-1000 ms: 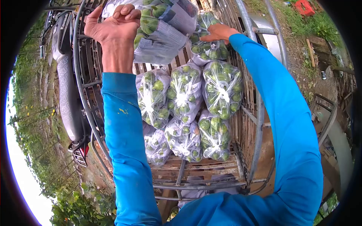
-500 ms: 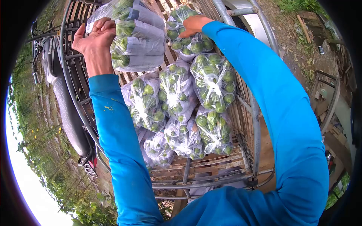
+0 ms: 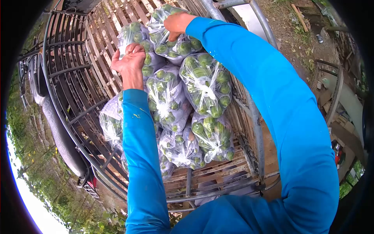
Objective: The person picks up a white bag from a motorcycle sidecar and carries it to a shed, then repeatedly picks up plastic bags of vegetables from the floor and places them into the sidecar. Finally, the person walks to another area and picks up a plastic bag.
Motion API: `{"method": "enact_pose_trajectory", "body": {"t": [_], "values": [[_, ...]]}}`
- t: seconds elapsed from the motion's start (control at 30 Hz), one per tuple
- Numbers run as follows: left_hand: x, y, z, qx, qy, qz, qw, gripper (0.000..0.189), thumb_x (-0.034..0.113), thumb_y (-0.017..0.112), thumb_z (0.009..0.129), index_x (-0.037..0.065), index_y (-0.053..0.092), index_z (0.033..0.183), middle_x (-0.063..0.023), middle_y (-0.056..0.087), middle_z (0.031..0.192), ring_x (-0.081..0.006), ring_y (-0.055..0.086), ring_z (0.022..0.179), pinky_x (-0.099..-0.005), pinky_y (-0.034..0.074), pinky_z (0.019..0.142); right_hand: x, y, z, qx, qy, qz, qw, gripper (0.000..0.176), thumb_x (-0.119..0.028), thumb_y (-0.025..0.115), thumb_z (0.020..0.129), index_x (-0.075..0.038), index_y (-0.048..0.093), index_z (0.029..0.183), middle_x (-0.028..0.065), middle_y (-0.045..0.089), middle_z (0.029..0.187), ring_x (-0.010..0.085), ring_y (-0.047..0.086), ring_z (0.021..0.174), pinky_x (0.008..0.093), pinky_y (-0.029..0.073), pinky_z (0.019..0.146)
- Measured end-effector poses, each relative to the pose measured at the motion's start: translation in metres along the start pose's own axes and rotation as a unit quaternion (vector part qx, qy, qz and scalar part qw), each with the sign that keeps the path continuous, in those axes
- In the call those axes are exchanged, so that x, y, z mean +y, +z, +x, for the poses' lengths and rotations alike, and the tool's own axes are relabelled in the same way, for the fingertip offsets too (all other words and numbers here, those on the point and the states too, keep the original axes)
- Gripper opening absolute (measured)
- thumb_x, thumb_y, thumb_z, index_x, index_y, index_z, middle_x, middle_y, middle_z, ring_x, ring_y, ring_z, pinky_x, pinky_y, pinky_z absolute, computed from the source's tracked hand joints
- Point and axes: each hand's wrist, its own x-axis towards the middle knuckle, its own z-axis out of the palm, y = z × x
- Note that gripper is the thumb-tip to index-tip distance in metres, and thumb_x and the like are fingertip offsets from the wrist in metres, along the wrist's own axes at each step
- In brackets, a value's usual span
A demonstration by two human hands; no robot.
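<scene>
My left hand (image 3: 131, 62) has its fingers curled at the top of a clear plastic bag of green produce (image 3: 136, 37); the bag rests on the slatted bed among the others. My right hand (image 3: 178, 24) grips the upper part of a second bag of green produce (image 3: 183, 47), just to the right and touching the first. Its fingertips are partly hidden in the plastic. Closer to me sit several similar knotted bags, among them a large bag (image 3: 205, 84), a middle bag (image 3: 165, 99) and a front bag (image 3: 213, 136).
Wooden slats (image 3: 105, 35) form the bed under the bags, with metal rails (image 3: 68, 124) around it. A parked motorcycle (image 3: 54, 121) stands along the left side. Dirt ground with scattered debris (image 3: 300, 17) lies to the right.
My left hand has brought its bag down from a raised position onto the slats beside the right hand's bag. The right hand keeps its hold. The view has shifted somewhat.
</scene>
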Motion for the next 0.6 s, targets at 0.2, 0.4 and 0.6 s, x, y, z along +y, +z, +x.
{"method": "enact_pose_trajectory", "body": {"t": [0.2,0.4,0.6], "values": [[0.01,-0.042,0.023,0.028,-0.045,0.197,0.979,0.027,0.03,0.042,0.072,0.005,0.034,0.072,-0.0071,0.034,0.064,-0.0223,0.039,0.062,-0.0335,0.031,0.055,0.007,0.007,-0.001,0.033,-0.023,-0.015,0.999,0.05,-0.04,0.073,0.068,-0.003,0.061,0.1,0.015,0.064,0.096,0.0353,0.064,0.085,0.0424,0.053,0.073],[0.023,-0.059,0.0,0.023,-0.123,0.331,0.935,0.036,0.03,0.039,0.085,-0.004,0.038,0.097,-0.0179,0.052,0.083,-0.0273,0.049,0.069,-0.0357,0.041,0.058,0.002,0.018,-0.029,0.195,-0.031,-0.025,0.98,0.06,-0.044,0.071,0.071,-0.006,0.053,0.113,0.0157,0.054,0.112,0.0354,0.058,0.1,0.0451,0.049,0.081],[0.023,-0.064,-0.097,-0.032,-0.083,0.51,0.855,0.044,0.034,0.049,0.087,0.01,0.044,0.124,-0.0084,0.058,0.083,-0.0217,0.057,0.069,-0.0329,0.047,0.057,-0.063,0.029,-0.171,0.279,-0.049,0.178,0.942,0.041,-0.031,0.062,0.082,-0.007,0.049,0.113,0.0116,0.044,0.11,0.0324,0.049,0.099,0.0471,0.044,0.083]]}}
